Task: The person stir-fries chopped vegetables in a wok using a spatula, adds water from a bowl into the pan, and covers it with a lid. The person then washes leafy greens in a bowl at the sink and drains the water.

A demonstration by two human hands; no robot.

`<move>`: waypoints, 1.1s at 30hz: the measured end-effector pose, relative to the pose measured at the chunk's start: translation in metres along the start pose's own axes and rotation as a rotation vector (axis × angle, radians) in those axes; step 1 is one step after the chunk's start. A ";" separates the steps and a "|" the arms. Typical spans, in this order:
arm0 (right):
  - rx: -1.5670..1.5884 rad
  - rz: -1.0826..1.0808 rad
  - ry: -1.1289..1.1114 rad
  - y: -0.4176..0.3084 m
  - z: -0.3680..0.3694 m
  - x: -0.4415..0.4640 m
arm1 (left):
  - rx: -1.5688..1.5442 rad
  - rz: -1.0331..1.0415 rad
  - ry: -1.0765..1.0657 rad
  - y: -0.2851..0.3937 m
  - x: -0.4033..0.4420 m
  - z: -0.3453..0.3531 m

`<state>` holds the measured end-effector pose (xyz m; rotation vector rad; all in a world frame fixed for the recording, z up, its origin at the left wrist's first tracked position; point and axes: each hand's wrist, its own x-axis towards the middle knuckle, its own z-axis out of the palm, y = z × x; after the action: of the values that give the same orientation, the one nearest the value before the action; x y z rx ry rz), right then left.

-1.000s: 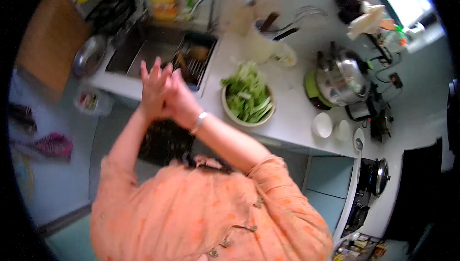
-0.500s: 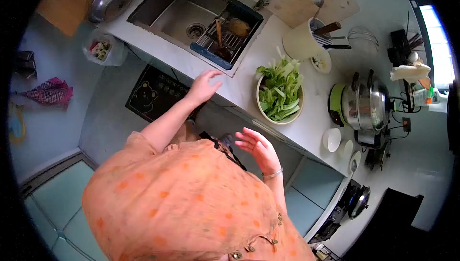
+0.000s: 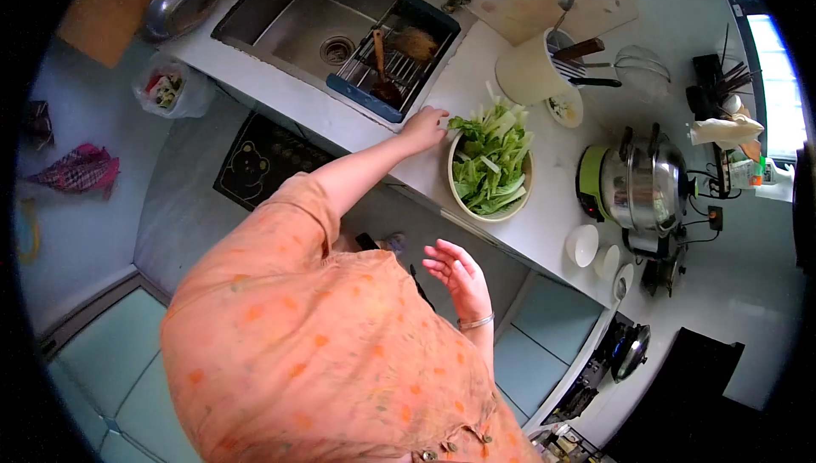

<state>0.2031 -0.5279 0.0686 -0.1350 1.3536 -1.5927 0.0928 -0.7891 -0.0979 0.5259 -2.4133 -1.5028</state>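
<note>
While our left hand (image 3: 423, 130) reaches over the edge of the smooth white tabletop (image 3: 469, 68), its fingers bend down just beside the round, pale-rimmed bowl (image 3: 493, 217); we cannot tell whether they touch the rim or pinch anything. Our right hand (image 3: 461, 282) hangs nearer to us, below the bowl and well apart from it, palm open, fingers loosely bent and slightly spread, with a shiny, narrow bracelet (image 3: 476, 322) around the wrist.

Crisp leafy greens (image 3: 491, 161) fill the bowl, ruffled at the top, with long, flat pale stalks lying toward its lower side.

Just beyond our left hand, a rack (image 3: 364, 99) of thin metal bars within a dark blue frame sits across one side of the brushed-metal sink (image 3: 293, 42). On it lie a wooden-handled utensil (image 3: 379, 53) and a fuzzy brown pad (image 3: 414, 42).

Past the bowl from that hand stands a tall cream container (image 3: 523, 70) holding dark- and wooden-handled utensils (image 3: 580, 48). Farther to the right of both hands, we see a glossy rounded steel pot (image 3: 650, 183) by a lime-green appliance (image 3: 592, 176), with a smooth white bowl (image 3: 582, 245) nearby.
</note>
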 end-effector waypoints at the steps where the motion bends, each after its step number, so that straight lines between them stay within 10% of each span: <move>1: 0.012 -0.003 0.018 -0.002 0.002 -0.001 | 0.033 0.049 0.036 0.000 0.010 0.008; 8: 0.084 -0.026 0.072 0.002 -0.006 -0.010 | 0.125 0.188 0.007 -0.019 0.034 0.015; 18: 0.097 -0.002 0.033 0.000 -0.020 -0.005 | -0.187 -0.340 -0.512 0.088 -0.021 -0.043; 33: 0.096 -0.082 0.061 0.009 -0.052 -0.028 | -0.042 -0.111 0.172 0.072 -0.050 0.028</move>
<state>0.1896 -0.4713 0.0561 -0.0852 1.3307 -1.7397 0.1147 -0.7157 -0.0467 0.7579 -2.2507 -1.4816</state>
